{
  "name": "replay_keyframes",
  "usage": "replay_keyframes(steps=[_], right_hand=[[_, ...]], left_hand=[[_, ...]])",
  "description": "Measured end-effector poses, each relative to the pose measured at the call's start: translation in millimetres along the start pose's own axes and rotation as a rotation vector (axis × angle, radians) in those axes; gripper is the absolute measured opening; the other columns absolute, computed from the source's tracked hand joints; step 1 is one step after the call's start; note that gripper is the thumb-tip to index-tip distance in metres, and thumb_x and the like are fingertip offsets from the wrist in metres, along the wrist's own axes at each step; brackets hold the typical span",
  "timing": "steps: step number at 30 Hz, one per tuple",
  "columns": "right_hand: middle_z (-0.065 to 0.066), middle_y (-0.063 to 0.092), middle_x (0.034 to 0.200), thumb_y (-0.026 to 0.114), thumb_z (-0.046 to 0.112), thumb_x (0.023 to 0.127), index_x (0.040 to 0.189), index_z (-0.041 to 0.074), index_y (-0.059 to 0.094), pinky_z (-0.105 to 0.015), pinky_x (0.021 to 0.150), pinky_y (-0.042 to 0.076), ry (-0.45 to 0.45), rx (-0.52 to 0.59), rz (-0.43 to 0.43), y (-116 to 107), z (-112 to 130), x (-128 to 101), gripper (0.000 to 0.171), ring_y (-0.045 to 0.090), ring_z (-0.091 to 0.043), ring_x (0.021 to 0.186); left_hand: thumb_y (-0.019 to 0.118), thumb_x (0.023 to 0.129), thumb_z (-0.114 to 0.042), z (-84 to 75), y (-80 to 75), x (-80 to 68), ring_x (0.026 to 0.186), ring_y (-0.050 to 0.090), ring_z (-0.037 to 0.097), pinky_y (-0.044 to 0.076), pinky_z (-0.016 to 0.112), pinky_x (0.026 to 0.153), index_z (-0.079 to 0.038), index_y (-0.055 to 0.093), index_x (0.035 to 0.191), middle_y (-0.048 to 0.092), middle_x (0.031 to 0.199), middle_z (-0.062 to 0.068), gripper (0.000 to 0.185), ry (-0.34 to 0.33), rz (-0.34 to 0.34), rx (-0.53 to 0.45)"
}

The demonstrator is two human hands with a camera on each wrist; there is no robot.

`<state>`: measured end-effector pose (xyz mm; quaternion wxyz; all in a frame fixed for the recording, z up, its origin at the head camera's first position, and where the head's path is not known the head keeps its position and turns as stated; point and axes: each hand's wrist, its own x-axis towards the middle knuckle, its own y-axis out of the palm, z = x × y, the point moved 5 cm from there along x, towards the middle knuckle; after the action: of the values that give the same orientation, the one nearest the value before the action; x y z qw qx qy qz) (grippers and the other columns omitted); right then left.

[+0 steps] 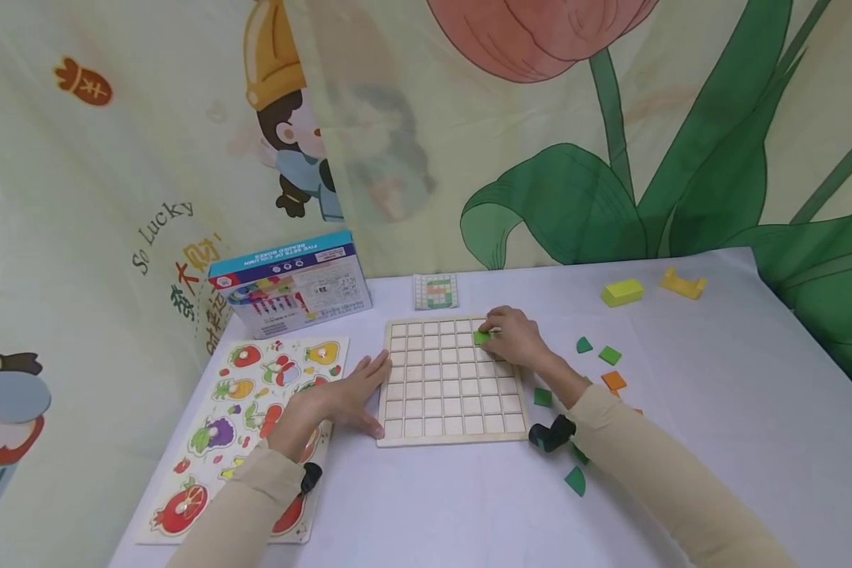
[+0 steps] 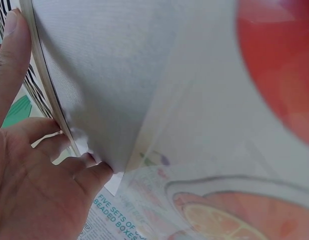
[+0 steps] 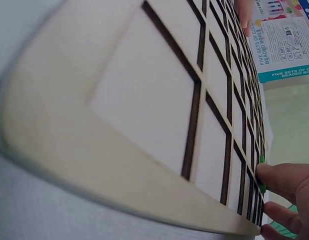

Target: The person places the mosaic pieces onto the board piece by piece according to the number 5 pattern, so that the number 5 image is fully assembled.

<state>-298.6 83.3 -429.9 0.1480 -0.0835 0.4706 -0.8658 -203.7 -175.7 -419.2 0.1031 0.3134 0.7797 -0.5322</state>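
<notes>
A wooden grid board (image 1: 454,439) with square cells lies flat on the table. My left hand (image 1: 341,397) rests along its left edge, fingers and thumb stretched out and touching the rim; the left wrist view shows the same hand (image 2: 42,180) against the board's side. Over the far right cells, my right hand (image 1: 514,338) pinches a light green square tile (image 1: 480,338). The right wrist view catches that green tile (image 3: 262,175) edge-on at the thumb, against the grid. Whether it sits fully inside a cell cannot be made out.
Right of the board lie green tiles (image 1: 543,397), a light green square (image 1: 610,355) and orange pieces (image 1: 614,380). Behind them are a yellow block (image 1: 622,293) and a yellow bracket-shaped piece (image 1: 684,283). A pattern card (image 1: 435,292), a box (image 1: 298,292) and a fruit picture board (image 1: 177,450) stand or lie around.
</notes>
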Motion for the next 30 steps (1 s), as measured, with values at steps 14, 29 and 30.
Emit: replay_keyframes(steps=[14,29,30], right_hand=[[-0.021,0.054,0.138,0.068,0.015,0.088,0.122,0.001,0.066,-0.054,0.112,0.034,-0.003,0.12,0.03,0.0,-10.7,-4.5,0.037,0.043,-0.041,0.134],[-0.02,0.05,0.141,0.064,0.018,0.093,0.123,0.003,0.065,-0.058,0.111,0.033,-0.03,0.061,0.014,-55.4,-55.4,-33.2,0.034,0.039,-0.04,0.135],[-0.02,0.05,0.141,0.064,0.019,0.093,0.124,0.004,0.065,-0.059,0.11,0.034,-0.017,0.047,0.018,-63.0,-63.9,-38.0,0.035,0.039,-0.041,0.135]], left_hand=[[0.083,0.074,-0.029,4.1,6.5,1.7,0.152,-0.005,0.03,0.015,0.052,0.121,-0.011,0.011,0.157,-0.007,0.165,0.002,0.111,0.008,-0.007,-0.008],[0.082,0.075,-0.03,2.7,3.0,0.2,0.152,-0.005,0.03,0.018,0.053,0.12,-0.012,0.01,0.157,-0.007,0.165,0.001,0.11,0.011,-0.012,0.004],[0.082,0.075,-0.03,2.6,1.7,-0.7,0.152,-0.005,0.03,0.018,0.053,0.12,-0.011,0.01,0.157,-0.007,0.165,0.002,0.11,0.009,-0.012,0.008]])
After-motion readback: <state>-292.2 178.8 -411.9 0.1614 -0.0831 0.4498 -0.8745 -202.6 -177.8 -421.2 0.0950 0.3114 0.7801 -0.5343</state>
